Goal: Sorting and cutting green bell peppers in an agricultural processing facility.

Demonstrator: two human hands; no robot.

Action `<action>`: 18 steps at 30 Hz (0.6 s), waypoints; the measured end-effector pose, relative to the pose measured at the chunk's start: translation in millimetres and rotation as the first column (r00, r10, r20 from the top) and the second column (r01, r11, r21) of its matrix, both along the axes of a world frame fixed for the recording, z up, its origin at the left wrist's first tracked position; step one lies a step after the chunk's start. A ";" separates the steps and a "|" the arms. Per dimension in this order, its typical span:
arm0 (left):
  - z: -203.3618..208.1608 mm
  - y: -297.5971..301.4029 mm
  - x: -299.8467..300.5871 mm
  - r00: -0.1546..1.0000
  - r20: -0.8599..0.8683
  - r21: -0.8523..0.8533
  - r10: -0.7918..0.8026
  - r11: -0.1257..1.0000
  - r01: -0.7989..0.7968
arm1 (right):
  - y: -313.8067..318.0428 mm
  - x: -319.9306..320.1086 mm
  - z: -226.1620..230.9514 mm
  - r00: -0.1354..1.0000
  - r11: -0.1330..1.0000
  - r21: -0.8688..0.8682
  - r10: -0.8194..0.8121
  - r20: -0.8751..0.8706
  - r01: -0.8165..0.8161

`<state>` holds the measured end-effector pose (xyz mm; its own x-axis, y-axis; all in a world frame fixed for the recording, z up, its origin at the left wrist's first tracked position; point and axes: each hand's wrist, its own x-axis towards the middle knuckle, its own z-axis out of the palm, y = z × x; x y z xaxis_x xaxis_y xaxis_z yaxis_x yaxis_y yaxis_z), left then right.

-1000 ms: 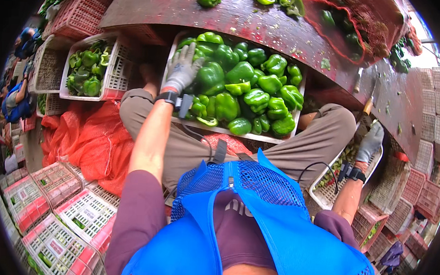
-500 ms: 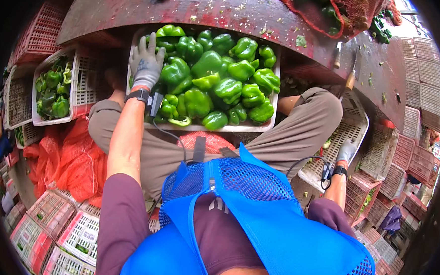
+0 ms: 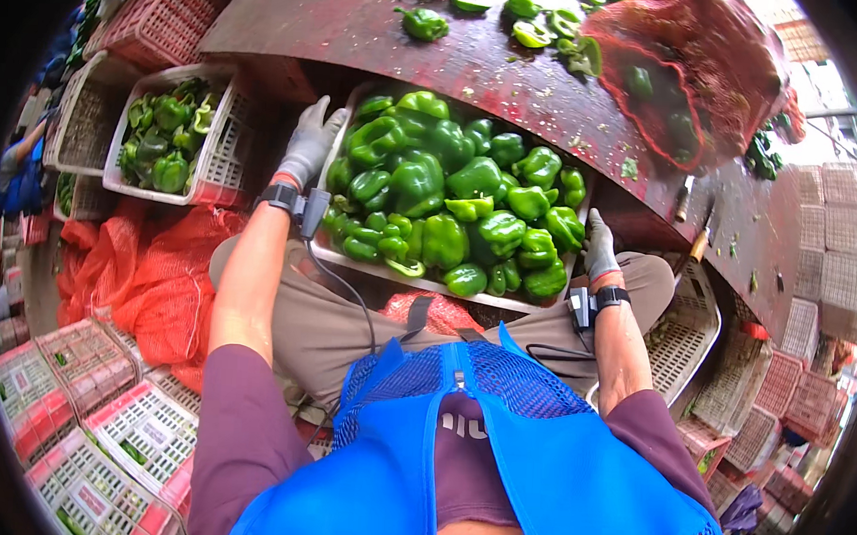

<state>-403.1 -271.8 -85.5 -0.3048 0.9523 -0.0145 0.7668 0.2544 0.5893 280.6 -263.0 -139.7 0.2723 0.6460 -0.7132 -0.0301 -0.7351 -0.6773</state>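
Two gloved hands point(image 3: 311, 145) point(image 3: 599, 245) grip one crate point(image 3: 418, 284) — green peppers point(image 3: 442, 200) inside.

We are looking at a produce sorting and packing spot, the sort found at a wholesale market or farm depot. A worn dark red table point(image 3: 383, 33) carries loose green peppers point(image 3: 425, 22) and a red mesh sack point(image 3: 690, 78). A white crate point(image 3: 216, 164) of peppers sits to the left, with stacks of pink and white plastic crates point(image 3: 82, 414) on the floor. More stacked crates point(image 3: 840, 279) fill the right side, and red netting point(image 3: 147, 282) lies heaped beside us.
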 end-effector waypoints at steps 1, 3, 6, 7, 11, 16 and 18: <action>-4.5 5.5 4.5 0.954 0.289 -0.075 0.079 0.995 -0.060 | 6.2 0.4 -14.0 0.987 0.994 -0.108 -0.046 -0.152 0.030; -9.2 12.6 41.9 0.735 0.603 -0.375 0.310 0.923 -0.082 | 7.9 9.2 -35.6 0.954 0.990 -0.056 -0.142 -0.265 0.132; -87.6 -1.0 -17.9 0.703 0.666 -0.375 0.250 0.927 0.026 | 39.5 -52.5 -43.6 0.912 0.996 -0.003 -0.083 -0.402 0.089; -107.2 6.6 -22.4 0.737 0.629 -0.411 0.248 0.911 0.044 | 44.2 -64.9 -42.8 0.910 0.996 0.002 -0.076 -0.408 0.084; -151.7 83.0 -36.5 0.812 0.470 -0.533 0.346 0.845 -0.051 | 97.3 -95.0 -52.5 0.872 0.989 -0.106 -0.144 -0.467 0.107; -143.5 149.6 5.8 0.941 0.183 -0.578 0.284 0.806 -0.130 | 143.8 -72.2 -68.4 0.891 0.954 -0.154 -0.295 -0.345 0.256; -154.1 155.4 -0.3 0.847 0.367 -0.540 0.384 0.829 -0.142 | 155.4 -83.1 -69.0 0.909 0.954 -0.156 -0.292 -0.297 0.256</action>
